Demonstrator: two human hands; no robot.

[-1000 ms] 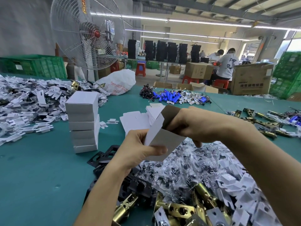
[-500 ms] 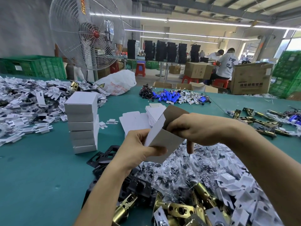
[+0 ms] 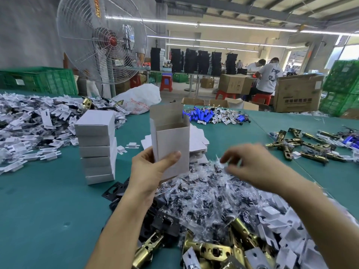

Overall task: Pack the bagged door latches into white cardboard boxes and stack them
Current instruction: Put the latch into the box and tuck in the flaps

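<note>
**Left hand** (image 3: 153, 171) grips one upright white box (image 3: 172, 144) low on its wall, thumb across the front; the top flap stands open. **Right hand** (image 3: 252, 166), at the box's 3 o'clock, is blurred, its fingers loosely bent with thumb and forefinger apart above the heap of clear bags (image 3: 209, 193); contact cannot be told. At 9 o'clock is one stack of closed boxes (image 3: 97, 148), six as far as the seams show. Bare brass latches (image 3: 209, 249) lie at 6 o'clock.
</note>
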